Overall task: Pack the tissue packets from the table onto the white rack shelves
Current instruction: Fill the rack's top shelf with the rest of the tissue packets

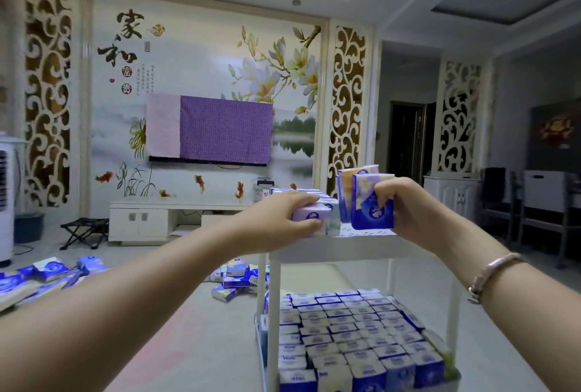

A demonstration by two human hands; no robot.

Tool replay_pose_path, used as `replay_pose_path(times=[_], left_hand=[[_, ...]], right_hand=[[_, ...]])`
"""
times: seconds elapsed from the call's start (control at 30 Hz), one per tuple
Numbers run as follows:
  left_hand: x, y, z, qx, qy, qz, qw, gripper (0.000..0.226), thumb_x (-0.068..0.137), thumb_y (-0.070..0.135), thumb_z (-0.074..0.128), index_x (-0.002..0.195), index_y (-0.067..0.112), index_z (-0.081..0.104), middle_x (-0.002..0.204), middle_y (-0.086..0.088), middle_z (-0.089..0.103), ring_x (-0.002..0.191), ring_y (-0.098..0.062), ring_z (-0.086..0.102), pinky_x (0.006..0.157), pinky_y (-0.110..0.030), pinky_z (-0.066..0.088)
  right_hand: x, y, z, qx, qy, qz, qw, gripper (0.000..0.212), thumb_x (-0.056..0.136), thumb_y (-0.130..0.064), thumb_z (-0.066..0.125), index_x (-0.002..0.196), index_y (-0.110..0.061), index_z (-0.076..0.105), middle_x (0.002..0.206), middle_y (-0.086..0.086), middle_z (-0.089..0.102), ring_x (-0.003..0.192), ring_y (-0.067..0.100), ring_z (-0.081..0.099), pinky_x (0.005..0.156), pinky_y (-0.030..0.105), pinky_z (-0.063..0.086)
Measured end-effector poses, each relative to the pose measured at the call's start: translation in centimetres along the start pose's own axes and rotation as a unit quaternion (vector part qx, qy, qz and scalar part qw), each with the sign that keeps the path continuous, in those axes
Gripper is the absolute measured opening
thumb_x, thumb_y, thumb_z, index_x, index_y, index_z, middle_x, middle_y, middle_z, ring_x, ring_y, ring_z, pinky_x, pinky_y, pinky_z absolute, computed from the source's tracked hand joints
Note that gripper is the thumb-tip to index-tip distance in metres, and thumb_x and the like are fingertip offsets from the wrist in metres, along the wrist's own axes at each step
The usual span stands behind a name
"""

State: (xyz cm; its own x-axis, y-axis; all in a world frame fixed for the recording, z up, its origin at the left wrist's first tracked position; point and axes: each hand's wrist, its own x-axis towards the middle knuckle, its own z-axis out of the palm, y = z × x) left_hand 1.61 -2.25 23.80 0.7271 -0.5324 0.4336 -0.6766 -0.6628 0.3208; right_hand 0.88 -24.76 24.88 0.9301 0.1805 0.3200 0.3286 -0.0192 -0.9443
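Note:
The white rack point(361, 248) stands in front of me, its top shelf at hand height. My left hand point(279, 220) is closed around a pale purple tissue packet point(311, 214) lying flat among other packets on that top shelf. My right hand point(408, 206) grips upright blue and white tissue packets point(366, 203) standing on the same shelf's right part. The lower shelf point(355, 338) is filled with several rows of blue and white packets standing on end. More loose packets point(234, 281) lie on the surface left of the rack.
A second pile of packets point(47, 275) lies at the far left. Behind are a white TV cabinet point(176, 218), a covered TV point(213, 129), a folding stool point(83, 231) and a white fan unit point(4, 200). Chairs point(503, 200) stand at the right.

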Motion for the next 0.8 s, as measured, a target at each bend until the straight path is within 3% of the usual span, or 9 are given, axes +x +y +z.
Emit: replay_pose_path(times=[0.13,0.3,0.37,0.43,0.57,0.67,0.73,0.8], left_hand=[[-0.2,-0.6,-0.2,-0.028,0.002,-0.002,1.0,0.055,0.093,0.04,0.054,0.144,0.025,0.04,0.143,0.007,0.046,0.121,-0.006,0.046,0.098,-0.018,0.036],[-0.4,-0.6,-0.1,-0.065,0.006,-0.012,0.998,0.052,0.093,0.039,0.055,0.142,0.026,0.042,0.136,0.007,0.052,0.115,-0.005,0.052,0.094,-0.02,0.044],[-0.4,-0.4,-0.1,-0.069,0.004,-0.011,0.998,0.05,0.094,0.036,0.055,0.142,0.026,0.042,0.135,0.007,0.052,0.114,-0.005,0.051,0.095,-0.021,0.044],[-0.4,-0.3,-0.2,-0.07,0.0,-0.016,0.997,0.052,0.094,0.036,0.055,0.143,0.025,0.041,0.137,0.006,0.051,0.116,-0.006,0.052,0.095,-0.021,0.044],[-0.2,-0.7,-0.2,-0.076,-0.008,-0.026,0.997,0.056,0.092,0.038,0.056,0.144,0.023,0.039,0.137,0.002,0.051,0.117,-0.011,0.054,0.1,-0.03,0.046],[-0.1,-0.9,-0.2,-0.068,-0.009,-0.026,0.997,0.058,0.092,0.04,0.056,0.144,0.023,0.038,0.138,0.002,0.051,0.117,-0.011,0.054,0.1,-0.031,0.046],[0.1,-0.9,-0.1,-0.057,-0.01,-0.025,0.998,0.058,0.092,0.04,0.056,0.145,0.024,0.038,0.136,0.002,0.051,0.114,-0.011,0.055,0.098,-0.03,0.047],[0.2,-0.8,-0.1,-0.057,-0.013,-0.029,0.998,0.058,0.092,0.039,0.056,0.145,0.024,0.037,0.136,0.001,0.052,0.113,-0.011,0.055,0.097,-0.03,0.048]], right_hand=[[0.7,0.7,-0.2,-0.007,-0.015,0.044,0.999,0.075,0.056,-0.006,0.052,0.131,0.0,0.046,0.112,0.017,0.064,0.098,0.026,0.066,0.079,0.032,0.054],[1.5,0.4,1.2,-0.042,-0.074,0.052,0.995,0.058,0.064,-0.003,0.051,0.122,-0.004,0.049,0.112,0.014,0.064,0.098,0.024,0.066,0.082,0.03,0.056],[1.8,0.3,1.7,-0.077,-0.081,0.073,0.991,0.057,0.073,0.003,0.054,0.128,-0.008,0.043,0.12,0.016,0.06,0.105,0.026,0.064,0.089,0.033,0.055],[2.1,0.3,1.9,-0.143,-0.071,0.097,0.982,0.069,0.081,0.01,0.054,0.138,-0.019,0.028,0.126,0.018,0.05,0.11,0.029,0.061,0.093,0.035,0.053],[1.6,-0.1,2.0,-0.255,-0.099,0.07,0.959,0.102,0.081,0.01,0.058,0.145,-0.047,0.003,0.134,0.009,0.039,0.108,0.027,0.061,0.088,0.033,0.055],[1.1,-0.3,2.0,-0.336,-0.099,0.043,0.936,0.087,0.082,-0.004,0.062,0.145,-0.046,0.02,0.142,0.004,0.04,0.118,0.023,0.055,0.102,0.041,0.047],[1.2,-0.1,2.2,-0.397,-0.109,0.044,0.91,0.078,0.073,-0.025,0.061,0.143,-0.044,0.033,0.156,0.003,0.024,0.138,0.02,0.033,0.112,0.043,0.033],[1.6,0.1,2.4,-0.423,-0.129,0.043,0.896,0.082,0.062,-0.041,0.057,0.142,-0.046,0.036,0.159,0.001,0.018,0.144,0.016,0.019,0.117,0.042,0.021]])
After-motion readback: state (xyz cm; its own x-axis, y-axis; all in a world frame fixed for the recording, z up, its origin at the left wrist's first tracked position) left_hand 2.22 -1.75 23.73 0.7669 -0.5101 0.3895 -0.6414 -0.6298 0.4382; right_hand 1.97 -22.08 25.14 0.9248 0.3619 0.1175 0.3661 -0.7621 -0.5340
